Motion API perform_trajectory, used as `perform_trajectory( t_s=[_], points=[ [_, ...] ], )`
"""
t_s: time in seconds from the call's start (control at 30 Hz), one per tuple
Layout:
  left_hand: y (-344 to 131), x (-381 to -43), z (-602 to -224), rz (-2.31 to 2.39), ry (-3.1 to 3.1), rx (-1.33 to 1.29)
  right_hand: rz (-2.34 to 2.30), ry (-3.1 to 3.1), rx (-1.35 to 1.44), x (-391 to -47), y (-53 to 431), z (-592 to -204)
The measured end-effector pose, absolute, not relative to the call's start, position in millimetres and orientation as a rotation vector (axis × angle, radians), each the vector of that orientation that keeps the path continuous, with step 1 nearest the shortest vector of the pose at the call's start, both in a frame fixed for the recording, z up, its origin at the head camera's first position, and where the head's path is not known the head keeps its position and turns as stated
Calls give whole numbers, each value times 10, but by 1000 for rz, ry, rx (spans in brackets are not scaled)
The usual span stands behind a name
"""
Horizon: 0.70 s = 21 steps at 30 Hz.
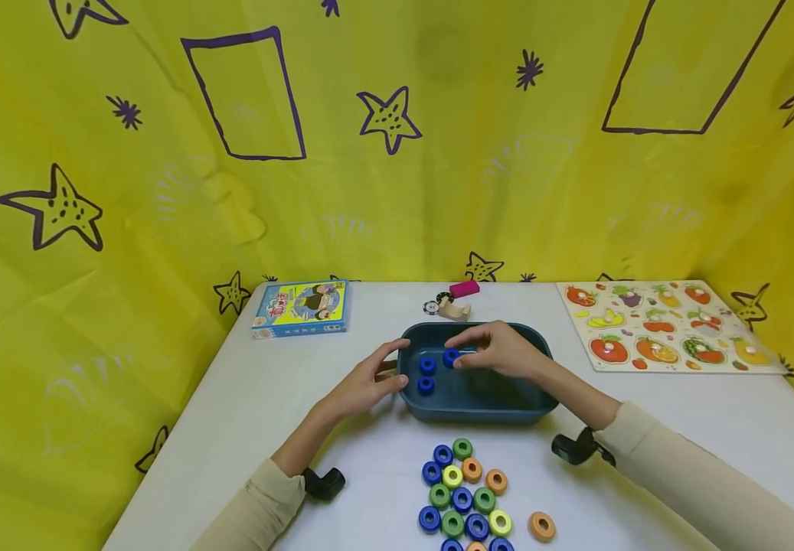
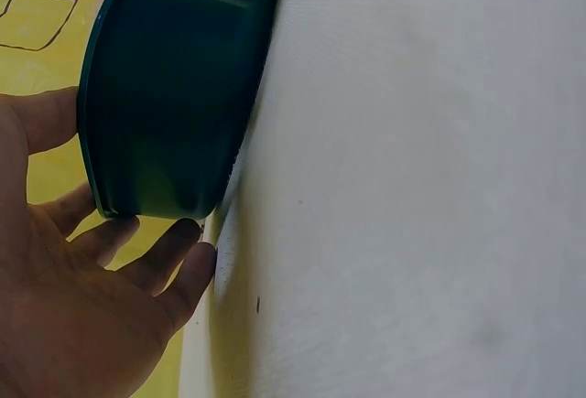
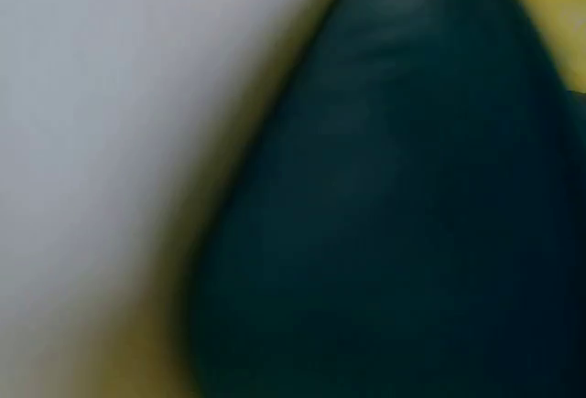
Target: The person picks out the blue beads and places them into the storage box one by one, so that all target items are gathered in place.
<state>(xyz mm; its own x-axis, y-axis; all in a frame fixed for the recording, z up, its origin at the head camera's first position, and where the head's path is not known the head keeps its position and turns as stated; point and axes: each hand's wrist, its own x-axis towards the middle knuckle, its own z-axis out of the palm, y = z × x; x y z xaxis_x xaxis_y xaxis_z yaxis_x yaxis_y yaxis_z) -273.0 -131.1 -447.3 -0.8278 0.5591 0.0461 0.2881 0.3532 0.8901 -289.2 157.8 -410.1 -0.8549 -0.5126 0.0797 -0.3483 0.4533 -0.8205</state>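
Observation:
Over the dark teal tub [image 1: 479,415], my right hand [image 1: 503,350] pinches a blue ring [image 1: 451,357] between thumb and fingers. Two more blue rings, an upper one [image 1: 427,366] and a lower one [image 1: 426,385], lie inside at its left end. My left hand [image 1: 367,383] is at that end, thumb and fingers spread and fingertips against the outside. The left wrist view shows this hand [image 2: 101,297] with its palm apart from the tub wall [image 2: 174,96]. Blurred tub wall [image 3: 385,197] fills most of the right wrist view, and the pinching fingers are hidden there.
In front of the tub lie several loose rings: blue [image 1: 462,500], green [image 1: 484,500], yellow [image 1: 500,523] and orange [image 1: 542,526]. A game box [image 1: 302,308] stands back left, a fruit puzzle board [image 1: 672,329] back right. Behind the tub sit a pink block [image 1: 465,288] and a beige piece [image 1: 454,310].

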Motion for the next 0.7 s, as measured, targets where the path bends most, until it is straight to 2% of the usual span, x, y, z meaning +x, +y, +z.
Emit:
perform_trajectory(
  t_s=[0.1,0.37,0.7],
  points=[
    [-1300,-2737,-4459,1457,2356,758,-1320,2496,-792,-3080,1545,-4204],
    [-1275,-2745,-4458,1438,2376,753,-1204,2479,-780,-3291,1528,-4364],
    [-1292,-2726,-4470,1438,2371,750,-1119,2487,-785,-3298,1503,-4408]
  ],
)
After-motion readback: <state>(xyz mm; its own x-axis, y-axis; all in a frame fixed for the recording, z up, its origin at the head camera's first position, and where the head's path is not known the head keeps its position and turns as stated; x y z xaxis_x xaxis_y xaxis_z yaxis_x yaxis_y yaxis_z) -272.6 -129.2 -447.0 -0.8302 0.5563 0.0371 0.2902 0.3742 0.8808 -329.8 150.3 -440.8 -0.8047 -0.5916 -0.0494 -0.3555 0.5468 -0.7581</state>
